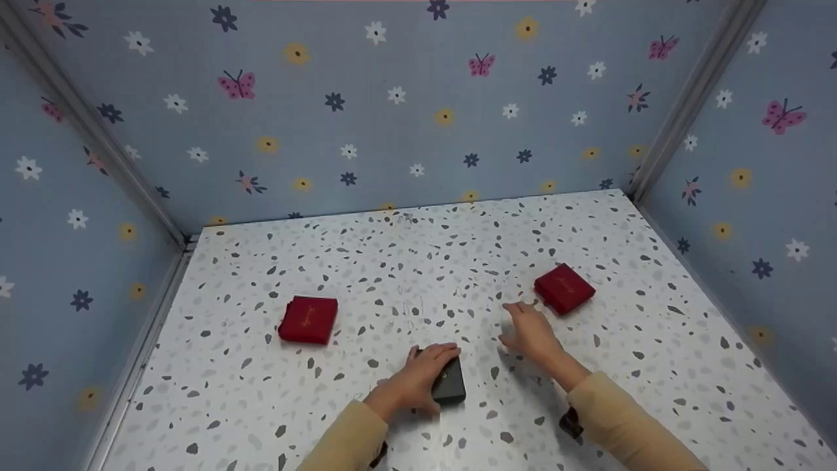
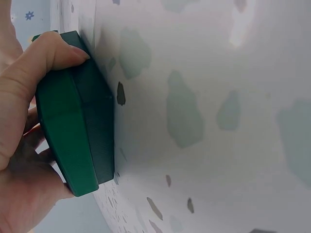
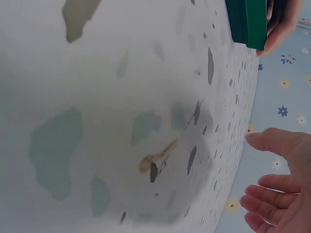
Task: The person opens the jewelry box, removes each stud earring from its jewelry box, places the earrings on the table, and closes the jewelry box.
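Observation:
A small dark green box (image 1: 451,387) stands on the speckled table near its front middle. My left hand (image 1: 417,379) grips it from above and the left, with the thumb on the near side and the fingers over the far edge. In the left wrist view the green box (image 2: 65,116) shows a lid seam, and its base is right at the tabletop. My right hand (image 1: 533,335) hovers over the table to the right of it, fingers apart and holding nothing. Just beyond those fingertips lies a red box (image 1: 564,289) with faint gold lettering.
Another red box (image 1: 310,320) with gold lettering lies at the left of the table. Flower-patterned blue panels (image 1: 405,131) wall in the back and both sides, joined by grey metal posts (image 1: 693,98). A brownish mark (image 3: 155,159) shows on the tabletop below the right hand.

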{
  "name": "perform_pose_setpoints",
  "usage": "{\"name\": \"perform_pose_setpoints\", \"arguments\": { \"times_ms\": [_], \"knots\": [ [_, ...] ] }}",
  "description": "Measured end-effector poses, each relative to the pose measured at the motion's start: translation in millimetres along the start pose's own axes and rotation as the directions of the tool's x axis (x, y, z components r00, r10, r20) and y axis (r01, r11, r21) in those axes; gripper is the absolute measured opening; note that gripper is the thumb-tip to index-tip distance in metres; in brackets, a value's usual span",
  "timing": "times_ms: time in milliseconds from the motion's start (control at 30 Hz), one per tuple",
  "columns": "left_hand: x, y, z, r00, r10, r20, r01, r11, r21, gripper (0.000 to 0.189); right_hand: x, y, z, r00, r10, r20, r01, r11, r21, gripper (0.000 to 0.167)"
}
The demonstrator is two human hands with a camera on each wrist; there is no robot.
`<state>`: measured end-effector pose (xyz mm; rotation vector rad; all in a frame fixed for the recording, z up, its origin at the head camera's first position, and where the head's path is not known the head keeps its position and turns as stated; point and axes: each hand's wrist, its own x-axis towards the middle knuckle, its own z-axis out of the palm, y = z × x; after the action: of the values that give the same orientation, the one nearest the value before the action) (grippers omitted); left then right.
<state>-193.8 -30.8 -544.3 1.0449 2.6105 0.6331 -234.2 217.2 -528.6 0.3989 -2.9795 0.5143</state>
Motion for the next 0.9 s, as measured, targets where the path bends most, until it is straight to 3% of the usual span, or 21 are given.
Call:
{"name": "perform_pose_setpoints", "arguments": {
  "times_ms": [233,600,900],
  "knots": [
    [-0.3,-0.1,-0.2,1.000,0.024,-0.006,-0.024,1.000,0.001,0.106,-14.1,-9,5,0.992,-0.126,-0.019,0.126,0.991,0.036,0.057],
    [-0.5,-1.5,0.5,1.000,0.023,-0.013,-0.024,1.000,-0.016,0.108,-30.9,-27,14,0.979,-0.195,0.063,0.187,0.976,0.113,0.059],
    [-0.7,-1.3,1.1,0.999,0.029,-0.025,-0.029,1.000,-0.002,0.107,-39.7,-37,18,0.930,-0.309,0.200,0.238,0.920,0.311,0.062]
  ]
}}
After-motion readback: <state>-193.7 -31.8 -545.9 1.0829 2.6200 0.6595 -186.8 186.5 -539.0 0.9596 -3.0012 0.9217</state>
